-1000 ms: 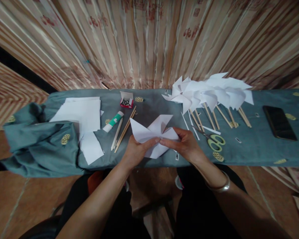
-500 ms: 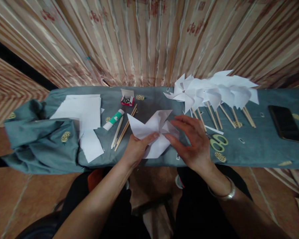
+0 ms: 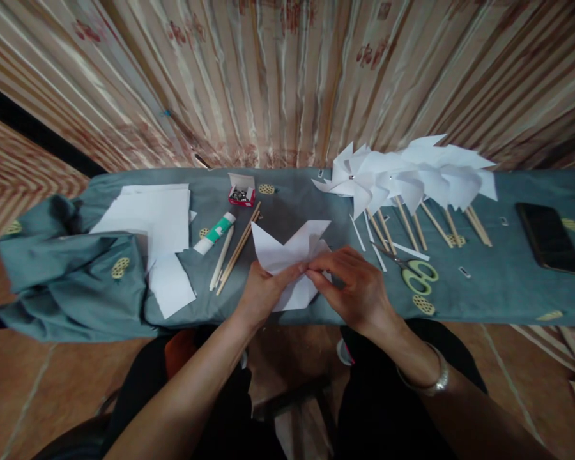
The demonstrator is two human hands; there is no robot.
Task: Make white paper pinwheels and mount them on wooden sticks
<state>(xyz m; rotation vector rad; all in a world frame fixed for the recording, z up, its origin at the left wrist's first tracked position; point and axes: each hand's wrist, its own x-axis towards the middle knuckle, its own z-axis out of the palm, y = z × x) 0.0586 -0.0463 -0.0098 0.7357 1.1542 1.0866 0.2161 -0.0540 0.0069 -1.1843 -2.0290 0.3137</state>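
In the head view, the left hand (image 3: 260, 292) and the right hand (image 3: 359, 289) both pinched the folded white paper pinwheel (image 3: 290, 252) at centre frame, fingertips meeting on its middle over the near edge of the grey-green cloth (image 3: 483, 281). Scissors (image 3: 414, 271) lay just right; wooden sticks (image 3: 234, 249) and a glue stick (image 3: 215, 233) lay left

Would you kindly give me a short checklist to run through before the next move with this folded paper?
1. Left hand pinches the folded white paper sheet at its centre: ok.
2. Right hand grips the same centre folds: ok.
3. All paper corners gathered under the fingers: cannot tell.
4. Open red box of metal pins beyond the paper, unobstructed: ok.
5. Bare wooden sticks lying left of the paper: ok.
6. Green-handled scissors apart from the right hand: ok.
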